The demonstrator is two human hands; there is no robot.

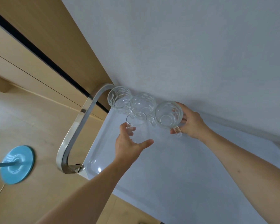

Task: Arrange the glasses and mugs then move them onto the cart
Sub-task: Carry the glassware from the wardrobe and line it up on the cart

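A person's two bare arms reach over the white tray top of a cart (113, 160) that stands against a pale wall (184, 46). The left hand (129, 146) is curled round the lower part of a plain, tall drinking glass (136, 125), with the thumb stretched out along its near side and the fingertips wrapped on the far side. The right hand (190, 122) grips a patterned glass mug (169, 114), fingers behind the bowl and thumb next to the small clear handle that points toward the camera.

Two more patterned glass mugs sit on the cart's far edge close to the wall: the left mug (119, 97) in the corner beside the curved metal handle (76, 130), the middle mug (142, 102) just beside it, the two looking to touch. The held mug is next in the row, to the right of the middle mug, and whether its base rests on the tray cannot be told. The tall glass stands or hangs just in front of the middle mug, and its base is hard to make out through the clear glass.

To the left, on the pale wooden floor (31, 118), a round blue base (17, 164) with a blue pole lies well apart from the cart. Light wooden panels (31, 50) with a dark strip run behind the handle.
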